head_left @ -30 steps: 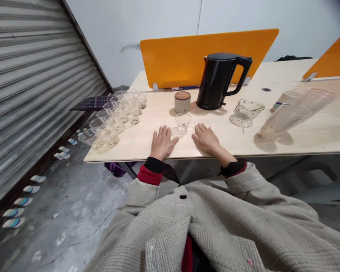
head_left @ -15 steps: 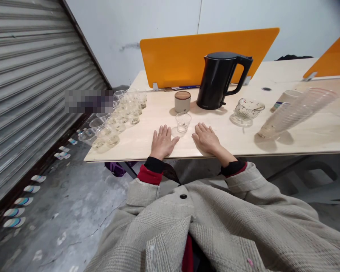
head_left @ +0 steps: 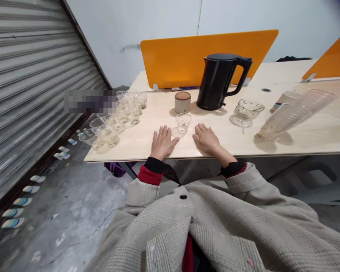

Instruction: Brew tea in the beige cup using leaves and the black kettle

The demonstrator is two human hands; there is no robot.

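My left hand (head_left: 162,142) lies palm down on the wooden table (head_left: 141,147), fingers stretched and thumb out to the side. Flat on the same surface, my right hand (head_left: 206,139) rests open with nothing in it. Between the two stands a clear plastic cup (head_left: 183,123) with a few dark bits at its bottom; neither hand touches it. Just behind the cup is a grey canister (head_left: 183,103) with a wooden lid. A black electric kettle (head_left: 221,81) stands behind and to the right, its handle pointing right.
Several clear cups (head_left: 113,136) with bits inside crowd the left end. To the right are a glass bowl (head_left: 248,110) with dark scraps, a leaning stack of clear cups (head_left: 297,112) and a paper cup (head_left: 286,100). An orange divider (head_left: 172,64) stands behind.
Both hands stay flat in the same places. The view has shifted very slightly; nothing on the table has visibly moved.
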